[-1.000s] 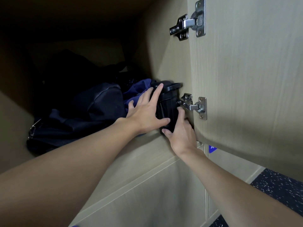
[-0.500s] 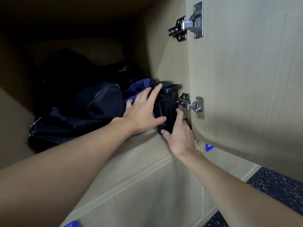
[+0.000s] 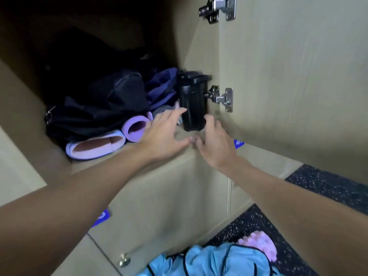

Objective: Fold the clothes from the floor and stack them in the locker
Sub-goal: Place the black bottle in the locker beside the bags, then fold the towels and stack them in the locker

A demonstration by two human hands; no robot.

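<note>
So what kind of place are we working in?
Probably a gym changing room: a wooden locker holding rolled mats and a black bottle, with dark speckled flooring below.

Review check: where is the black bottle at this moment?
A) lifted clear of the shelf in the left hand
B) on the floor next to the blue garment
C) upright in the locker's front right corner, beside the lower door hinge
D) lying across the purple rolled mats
C: the black bottle stands upright on its base inside the locker, against the right wall and just left of the lower hinge.
</note>
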